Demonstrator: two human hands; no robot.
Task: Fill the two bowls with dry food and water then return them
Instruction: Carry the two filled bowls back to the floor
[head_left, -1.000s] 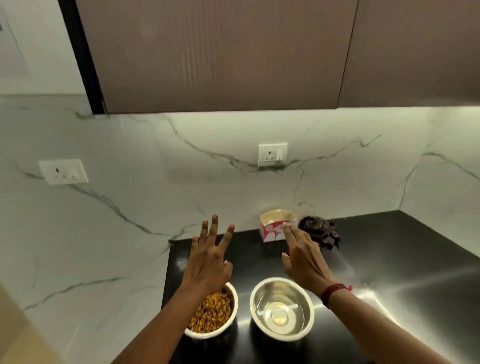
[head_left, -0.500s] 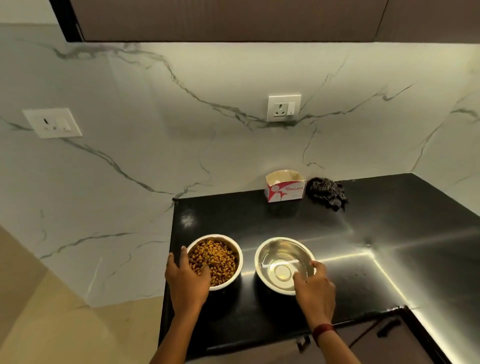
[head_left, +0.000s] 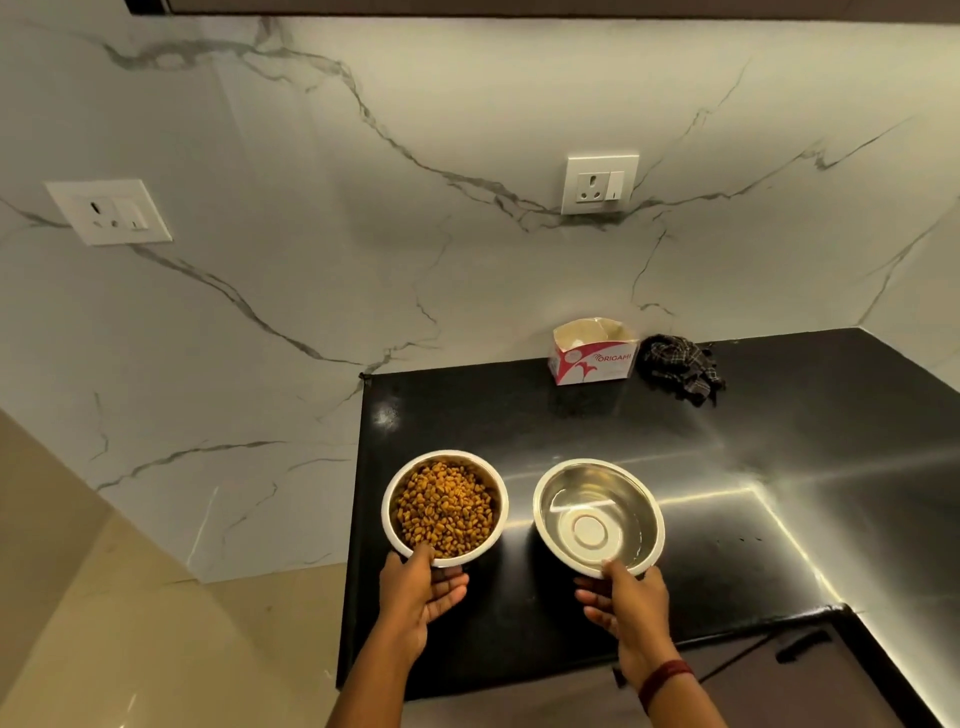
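Two steel bowls are sitting side by side over the near left part of the black bench (head_left: 571, 426), close together but not touching. Whether they are resting on it or just lifted cannot be told. The left bowl (head_left: 385, 512) is holding a heap of brown dry food (head_left: 447, 506) almost up to its rim. The right bowl (head_left: 597, 475) is holding shallow clear water (head_left: 592, 530).

The left hand (head_left: 418, 592) is gripping the food bowl at its near edge, thumb lying over the rim and fingers (head_left: 452, 587) curling beneath. The right hand (head_left: 626, 597) is gripping the water bowl the same way at its near edge, thumb on the rim and fingers (head_left: 592, 603) tucked below; a red band (head_left: 665, 680) is circling that wrist.

Farther back, an open red-and-white carton (head_left: 592, 358) is standing against the marble wall (head_left: 363, 234), with a crumpled dark checked cloth (head_left: 680, 366) lying just to its right. Two white sockets are showing on the wall, one above the carton (head_left: 600, 184) and one far left (head_left: 109, 210). Beige floor (head_left: 104, 623) is showing at the lower left.
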